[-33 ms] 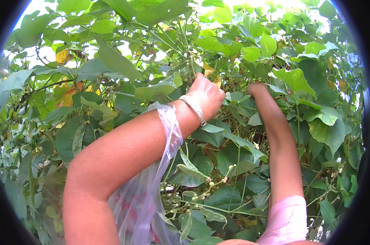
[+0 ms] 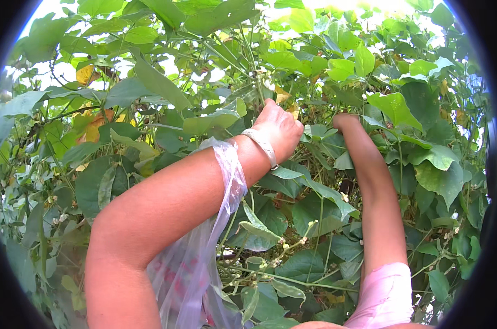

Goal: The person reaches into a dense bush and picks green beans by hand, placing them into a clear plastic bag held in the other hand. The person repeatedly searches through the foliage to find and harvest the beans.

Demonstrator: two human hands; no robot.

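My left hand (image 2: 280,130) is raised among the bean vines, its fingers curled in a fist where several vine stems (image 2: 260,90) come down to it. Its fingertips are turned away from view. A light-coloured band (image 2: 261,147) circles the wrist, and a thin clear plastic bag (image 2: 204,249) hangs by its handle from my left forearm. Pinkish-red patches show through the bag. Off to the right, my right hand (image 2: 344,119) reaches into the foliage, with its fingers hidden behind leaves. Whether it grips anything is not visible.
Dense green leaves (image 2: 437,156) surround both arms, some of them yellowed (image 2: 97,125). Flat green bean pods (image 2: 288,289) hang below my hands, and another pod (image 2: 106,186) is at the left. Thin stems with small buds (image 2: 276,256) cross between my forearms.
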